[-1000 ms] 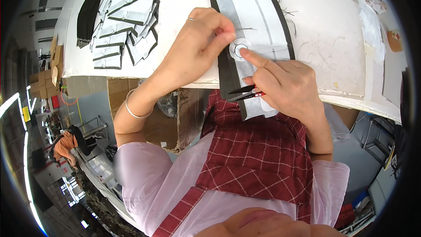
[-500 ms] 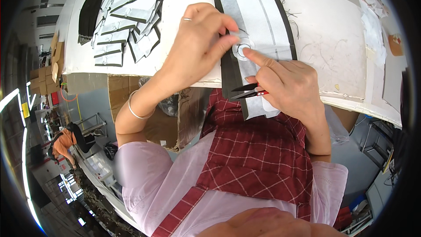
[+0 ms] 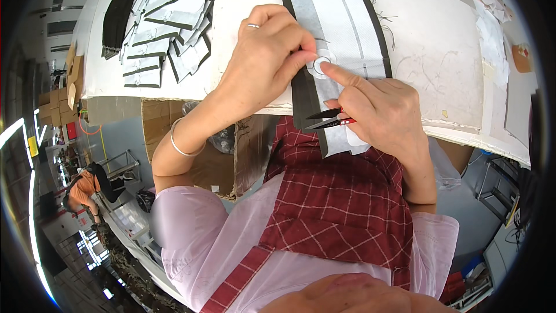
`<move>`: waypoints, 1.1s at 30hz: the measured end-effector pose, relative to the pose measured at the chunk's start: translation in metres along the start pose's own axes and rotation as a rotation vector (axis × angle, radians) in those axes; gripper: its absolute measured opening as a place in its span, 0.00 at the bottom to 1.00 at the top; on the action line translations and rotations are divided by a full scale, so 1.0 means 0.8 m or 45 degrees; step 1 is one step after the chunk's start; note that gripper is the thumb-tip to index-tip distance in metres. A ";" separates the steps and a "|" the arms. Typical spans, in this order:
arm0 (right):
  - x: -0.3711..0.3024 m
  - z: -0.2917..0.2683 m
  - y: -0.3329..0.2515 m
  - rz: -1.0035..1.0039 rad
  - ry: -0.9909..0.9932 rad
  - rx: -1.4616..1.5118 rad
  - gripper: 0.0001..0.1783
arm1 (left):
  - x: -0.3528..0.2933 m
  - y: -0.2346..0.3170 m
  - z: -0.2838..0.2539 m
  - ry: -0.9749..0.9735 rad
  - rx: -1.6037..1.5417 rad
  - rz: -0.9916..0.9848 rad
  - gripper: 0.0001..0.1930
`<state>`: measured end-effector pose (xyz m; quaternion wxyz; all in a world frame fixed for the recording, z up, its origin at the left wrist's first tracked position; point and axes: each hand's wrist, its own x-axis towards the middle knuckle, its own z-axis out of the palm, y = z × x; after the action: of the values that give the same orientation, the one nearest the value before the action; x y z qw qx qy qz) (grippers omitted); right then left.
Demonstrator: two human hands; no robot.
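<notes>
Your two hands meet over the cloth strip (image 3: pixel 362 35) at the table's (image 3: pixel 434 90) front edge.
Your left hand (image 3: pixel 269 55) has thumb and forefinger pinched together beside the white circle (image 3: pixel 317 70); whether a thread sits between them is too fine to tell. Your right hand (image 3: pixel 379 107) presses its forefinger there, covering part of the circle, while its curled fingers clamp the scissors (image 3: pixel 341 121), hiding their handles. At upper left, the strip pile (image 3: pixel 147 49) overlaps itself and runs past the top edge.
</notes>
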<state>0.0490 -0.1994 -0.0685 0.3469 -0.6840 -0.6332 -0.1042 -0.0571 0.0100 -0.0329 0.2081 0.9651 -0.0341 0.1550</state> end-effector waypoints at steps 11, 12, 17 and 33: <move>0.000 0.001 0.000 -0.001 0.010 0.016 0.12 | 0.001 -0.004 -0.004 -0.037 -0.037 -0.008 0.06; 0.000 0.001 0.001 -0.003 0.011 0.017 0.12 | 0.001 -0.008 -0.006 -0.013 -0.023 -0.046 0.06; -0.001 -0.001 0.001 0.008 0.007 0.026 0.13 | -0.025 -0.030 -0.036 -0.015 0.104 -0.269 0.06; 0.000 -0.001 0.001 0.019 0.001 0.038 0.16 | -0.030 -0.033 -0.026 -0.116 -0.174 -0.300 0.08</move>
<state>0.0496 -0.1998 -0.0680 0.3580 -0.6835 -0.6294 -0.0925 -0.0827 0.0427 -0.0328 0.2882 0.9521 0.0596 0.0830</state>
